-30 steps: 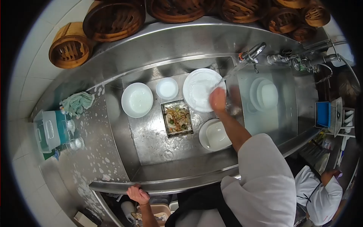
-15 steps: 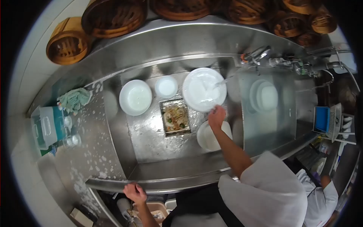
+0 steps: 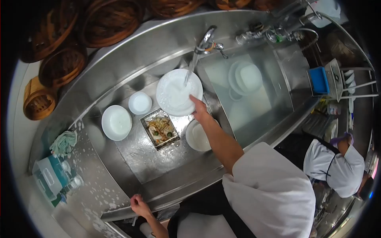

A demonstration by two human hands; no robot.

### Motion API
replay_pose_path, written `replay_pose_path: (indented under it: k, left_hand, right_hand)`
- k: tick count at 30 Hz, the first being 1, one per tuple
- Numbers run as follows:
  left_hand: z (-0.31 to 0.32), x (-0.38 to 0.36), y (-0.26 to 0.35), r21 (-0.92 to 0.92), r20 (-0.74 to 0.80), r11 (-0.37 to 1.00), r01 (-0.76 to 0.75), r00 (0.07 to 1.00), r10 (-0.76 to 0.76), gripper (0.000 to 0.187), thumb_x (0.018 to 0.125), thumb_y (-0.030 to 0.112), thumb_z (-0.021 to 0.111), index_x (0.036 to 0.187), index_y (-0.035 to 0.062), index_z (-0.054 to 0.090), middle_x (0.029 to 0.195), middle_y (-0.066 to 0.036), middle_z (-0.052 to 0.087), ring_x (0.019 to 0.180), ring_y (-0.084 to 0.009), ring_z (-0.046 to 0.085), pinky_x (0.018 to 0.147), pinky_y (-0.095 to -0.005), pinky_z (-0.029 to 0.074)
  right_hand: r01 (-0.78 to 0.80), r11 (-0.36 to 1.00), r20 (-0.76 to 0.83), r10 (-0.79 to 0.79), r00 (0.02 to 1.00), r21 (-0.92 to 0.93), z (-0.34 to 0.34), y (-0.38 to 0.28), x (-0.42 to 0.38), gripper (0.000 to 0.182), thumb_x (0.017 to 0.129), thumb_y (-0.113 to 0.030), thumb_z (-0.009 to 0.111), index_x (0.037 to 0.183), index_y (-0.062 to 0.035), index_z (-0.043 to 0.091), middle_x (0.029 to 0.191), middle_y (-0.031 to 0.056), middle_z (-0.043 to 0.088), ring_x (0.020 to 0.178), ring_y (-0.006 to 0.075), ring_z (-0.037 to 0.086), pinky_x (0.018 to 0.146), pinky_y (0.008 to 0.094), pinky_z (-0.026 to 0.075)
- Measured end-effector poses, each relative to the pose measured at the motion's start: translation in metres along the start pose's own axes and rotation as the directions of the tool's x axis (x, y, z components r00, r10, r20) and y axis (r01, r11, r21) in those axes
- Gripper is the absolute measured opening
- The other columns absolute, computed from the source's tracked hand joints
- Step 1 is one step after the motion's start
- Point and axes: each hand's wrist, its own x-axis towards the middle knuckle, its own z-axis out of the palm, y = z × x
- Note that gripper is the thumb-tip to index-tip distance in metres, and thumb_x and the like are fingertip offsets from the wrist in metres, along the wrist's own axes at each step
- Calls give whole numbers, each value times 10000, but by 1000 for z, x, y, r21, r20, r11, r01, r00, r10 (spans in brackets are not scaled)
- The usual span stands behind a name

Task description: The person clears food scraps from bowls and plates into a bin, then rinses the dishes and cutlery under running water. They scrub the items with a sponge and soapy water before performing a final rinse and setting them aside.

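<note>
My right hand (image 3: 199,108) grips the lower right rim of a white plate (image 3: 174,97), and water from the faucet (image 3: 205,41) runs onto it. Below that hand a white bowl (image 3: 197,135) sits in the sink, partly hidden by my forearm. My left hand (image 3: 139,205) rests with curled fingers at the sink's front edge; what it holds, if anything, cannot be made out. Left of the plate are a small white bowl (image 3: 140,103) and a larger white bowl (image 3: 117,123). Food scraps (image 3: 160,130) fill the square drain basket (image 3: 158,147).
To the right, a water-filled basin (image 3: 274,101) holds submerged white dishes (image 3: 247,77). A green cloth (image 3: 64,143) and a clear bin (image 3: 45,179) are at the left. Wooden steamers (image 3: 112,22) line the back ledge. Another person (image 3: 337,166) stands at the right.
The view has turned and shifted, so the sinks appear tilted. The plate is now under the faucet stream with my right hand on its rim.
</note>
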Motion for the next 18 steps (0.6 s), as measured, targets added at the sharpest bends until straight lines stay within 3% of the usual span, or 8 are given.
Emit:
replay_pose_path:
  k: [2,4,6,9,12,14,16,18]
  left_hand:
    - [30,11,14,-288,118,957,-30,991,66,133,890,62,592,973,-22,655,867,-77,650,770,-153,608,689,-287,503]
    - [80,24,51,-293,319,956,-1,942,99,141,893,39,588,993,-40,648,903,-79,648,807,-159,621,738,-288,522]
    - [151,38,79,-456,544,873,176,831,116,192,903,10,585,1078,-50,635,984,-119,668,882,-196,655,843,-303,531]
    - [260,51,119,-476,779,695,538,625,50,533,917,190,652,1364,-10,442,1298,-159,544,1234,-237,515,1041,-364,418]
    - [329,58,153,-403,912,242,883,365,188,683,907,332,651,1423,0,352,1390,-164,481,1331,-293,417,1114,-454,344]
    - [341,53,181,-356,934,362,861,342,104,627,950,377,514,1430,3,361,1396,-198,478,1280,-360,461,1114,-487,335]
    - [334,58,182,-310,946,337,889,253,203,691,859,394,489,1411,-10,387,1385,-196,498,1265,-382,481,1084,-525,379]
    - [317,48,190,-352,936,376,857,329,126,685,812,276,525,1409,-24,373,1356,-201,515,1243,-394,502,1075,-531,394]
  right_hand:
    - [216,948,-6,-224,975,-233,-3,-3,13,535,770,-339,782,1200,-82,595,1129,121,673,937,313,667,818,400,519]
    - [413,795,47,-440,897,-444,6,-11,-1,536,775,-345,774,1195,-56,609,1091,147,694,905,334,680,811,399,518]
    - [447,317,125,-684,718,-837,33,-49,-64,571,775,-345,759,1134,75,616,1013,256,685,968,397,657,893,404,494]
    - [570,265,233,-720,653,-778,45,-89,-156,542,786,-342,748,1127,59,616,1000,249,684,953,389,658,869,404,500]
    - [634,348,276,-684,675,-691,23,-102,-180,513,805,-361,739,1124,23,619,985,218,699,932,334,684,858,389,504]
    - [581,544,294,-525,799,-606,8,-116,-189,494,817,-362,737,1131,1,620,996,212,697,975,319,676,883,384,500]
    - [571,423,373,-464,803,-704,-4,-127,-187,536,831,-346,733,1211,-5,570,1043,222,682,1026,342,657,927,394,489]
    - [673,202,461,-589,664,-711,-5,-122,-169,541,868,-286,692,1291,-20,483,1167,225,613,1063,382,622,935,432,482]
